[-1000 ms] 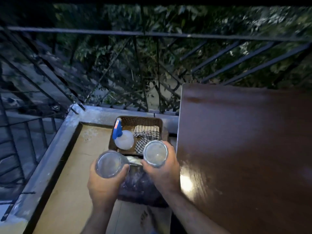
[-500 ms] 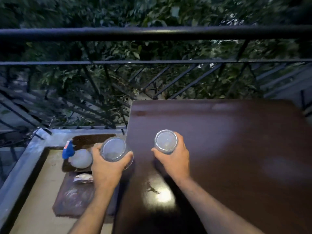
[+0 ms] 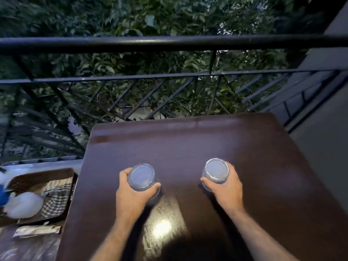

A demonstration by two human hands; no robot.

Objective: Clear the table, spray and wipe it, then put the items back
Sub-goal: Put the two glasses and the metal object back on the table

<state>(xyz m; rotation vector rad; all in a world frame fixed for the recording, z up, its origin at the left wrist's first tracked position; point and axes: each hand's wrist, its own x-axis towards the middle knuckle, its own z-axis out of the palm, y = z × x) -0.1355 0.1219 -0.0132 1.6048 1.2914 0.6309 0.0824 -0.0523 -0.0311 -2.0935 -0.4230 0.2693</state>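
Observation:
Two clear drinking glasses are held upside down over the dark brown table (image 3: 207, 140). My left hand (image 3: 131, 196) grips the left glass (image 3: 141, 177) near the table's middle left. My right hand (image 3: 227, 191) grips the right glass (image 3: 216, 169) a little further right. Both glasses sit low on or just above the tabletop; contact cannot be told. On the floor at the left, a woven basket (image 3: 33, 178) holds a white spray bottle with a blue head (image 3: 22, 204) and a checked cloth (image 3: 56, 196).
A black metal railing (image 3: 169, 43) runs across behind the table, with foliage beyond. A grey wall (image 3: 323, 129) stands to the right. A white packet (image 3: 36, 230) lies on a dark mat on the floor, left of the table.
Both hands carried the glasses from above the floor basket rightward over the table and lowered them toward its surface. The view swung right and up.

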